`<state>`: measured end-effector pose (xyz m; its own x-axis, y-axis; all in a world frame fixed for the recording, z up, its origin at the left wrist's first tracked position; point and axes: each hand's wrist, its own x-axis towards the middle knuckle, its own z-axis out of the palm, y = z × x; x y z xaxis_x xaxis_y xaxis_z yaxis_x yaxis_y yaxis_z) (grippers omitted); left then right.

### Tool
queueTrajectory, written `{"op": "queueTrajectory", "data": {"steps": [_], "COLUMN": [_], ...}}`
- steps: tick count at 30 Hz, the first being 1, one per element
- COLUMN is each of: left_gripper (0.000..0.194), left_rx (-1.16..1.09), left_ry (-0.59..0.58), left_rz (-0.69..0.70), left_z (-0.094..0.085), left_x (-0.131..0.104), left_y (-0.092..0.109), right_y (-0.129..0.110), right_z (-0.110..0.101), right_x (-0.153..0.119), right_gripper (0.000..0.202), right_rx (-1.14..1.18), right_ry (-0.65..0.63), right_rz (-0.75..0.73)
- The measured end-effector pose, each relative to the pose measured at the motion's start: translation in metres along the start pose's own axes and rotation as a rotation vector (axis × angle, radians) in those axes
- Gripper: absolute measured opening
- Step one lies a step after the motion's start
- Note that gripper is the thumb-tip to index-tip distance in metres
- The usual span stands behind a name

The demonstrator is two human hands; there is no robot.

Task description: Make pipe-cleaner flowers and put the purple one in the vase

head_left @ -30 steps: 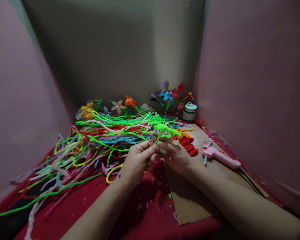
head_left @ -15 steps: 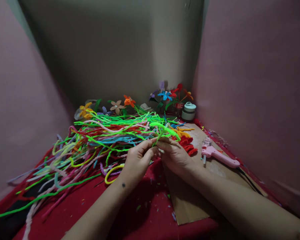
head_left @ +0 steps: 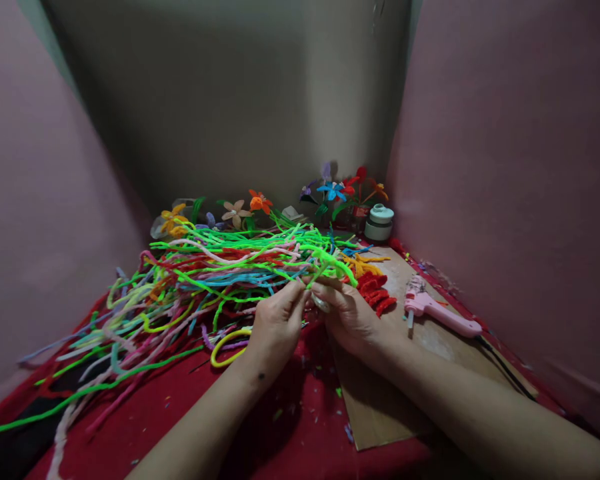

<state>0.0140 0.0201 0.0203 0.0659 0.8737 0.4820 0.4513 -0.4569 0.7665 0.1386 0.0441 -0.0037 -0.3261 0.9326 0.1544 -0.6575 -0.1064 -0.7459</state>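
Observation:
My left hand [head_left: 281, 315] and my right hand [head_left: 347, 312] meet above the near edge of a heap of pipe cleaners. Between their fingertips they pinch a bright green pipe cleaner piece [head_left: 334, 265], whose fuzzy looped end stands up and leans right. Something small and pale shows under my right fingers, too blurred to name. Yellow-handled scissors [head_left: 226, 348] lie partly hidden behind my left wrist. The many-coloured pipe cleaners [head_left: 230, 267] spread behind and to the left of my hands.
A pink glue gun [head_left: 443, 313] rests on a cardboard sheet [head_left: 380, 413] at right, its cord trailing off. Red [head_left: 375, 293] and orange pieces lie near my right hand. Pipe cleaner flowers [head_left: 235, 213] and a pale-lidded jar [head_left: 379, 223] line the back wall. Scraps dot the red cloth [head_left: 300, 413].
My left fingers have curled and shifted slightly on the green piece, with the wrist turned a little. The green looped end has tilted lower and to the right.

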Motion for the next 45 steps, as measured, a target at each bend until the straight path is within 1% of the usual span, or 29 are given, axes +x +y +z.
{"op": "queueTrajectory", "data": {"steps": [3, 6, 9, 12, 15, 18, 21, 23, 26, 28, 30, 33, 35, 36, 39, 42, 45], "left_gripper": [0.021, 0.022, 0.025, 0.03, 0.024, 0.015, 0.015, 0.016, 0.021, 0.026, 0.026, 0.016, 0.012, 0.013, 0.019, 0.02, 0.019], "left_rx": [-0.151, -0.264, -0.369, -0.526, -0.737, -0.895, -0.969, -0.965, -0.849, -0.654, -0.384, 0.03, 0.235, 0.308, 0.441, 0.561, 0.671], "left_ry": [-0.03, -0.071, -0.102, -0.143, -0.243, -0.377, -0.479, -0.494, -0.445, -0.37, -0.262, -0.114, -0.075, -0.068, -0.058, -0.036, -0.015], "left_rz": [-0.143, -0.268, -0.347, -0.421, -0.492, -0.541, -0.567, -0.564, -0.519, -0.438, -0.308, -0.065, 0.07, 0.108, 0.126, 0.14, 0.238], "left_z": [-0.001, -0.002, -0.003, -0.004, -0.006, -0.01, -0.013, -0.013, -0.011, -0.008, -0.004, 0.002, 0.004, 0.004, 0.004, 0.004, 0.004], "left_x": [0.002, 0.004, 0.004, 0.006, 0.007, 0.009, 0.01, 0.011, 0.01, 0.008, 0.005, 0.001, -0.002, -0.003, -0.005, -0.004, -0.004], "left_y": [0.004, 0.006, 0.008, 0.01, 0.008, 0.002, -0.004, -0.004, 0.001, 0.005, 0.007, 0.004, -0.001, -0.003, -0.008, -0.011, -0.014], "right_y": [-0.003, -0.003, -0.001, 0.0, -0.003, -0.006, -0.007, -0.006, -0.004, -0.002, -0.001, 0.0, 0.0, 0.001, 0.002, 0.004, 0.005], "right_z": [0.0, -0.002, -0.004, -0.005, -0.004, -0.003, -0.003, -0.003, -0.002, -0.002, -0.002, -0.003, -0.003, -0.002, -0.002, -0.003, -0.003], "right_x": [0.0, 0.001, 0.003, 0.004, 0.004, 0.005, 0.005, 0.005, 0.004, 0.004, 0.003, 0.003, 0.002, 0.002, 0.001, 0.0, 0.0], "right_gripper": [0.018, 0.019, 0.018, 0.017, 0.015, 0.014, 0.016, 0.016, 0.017, 0.016, 0.014, 0.012, 0.013, 0.014, 0.017, 0.018, 0.019], "right_rx": [-0.038, -0.049, -0.039, -0.043, -0.052, -0.062, -0.048, -0.038, -0.051, -0.065, -0.067, -0.042, -0.028, -0.029, -0.044, -0.046, -0.058], "right_ry": [-0.023, -0.013, -0.009, -0.023, -0.051, -0.081, -0.104, -0.118, -0.112, -0.096, -0.063, -0.001, 0.03, 0.042, 0.073, 0.08, 0.086], "right_rz": [0.012, 0.007, -0.007, -0.027, -0.041, -0.019, -0.017, -0.044, -0.07, -0.08, -0.091, -0.108, -0.113, -0.107, -0.086, -0.084, -0.077]}}
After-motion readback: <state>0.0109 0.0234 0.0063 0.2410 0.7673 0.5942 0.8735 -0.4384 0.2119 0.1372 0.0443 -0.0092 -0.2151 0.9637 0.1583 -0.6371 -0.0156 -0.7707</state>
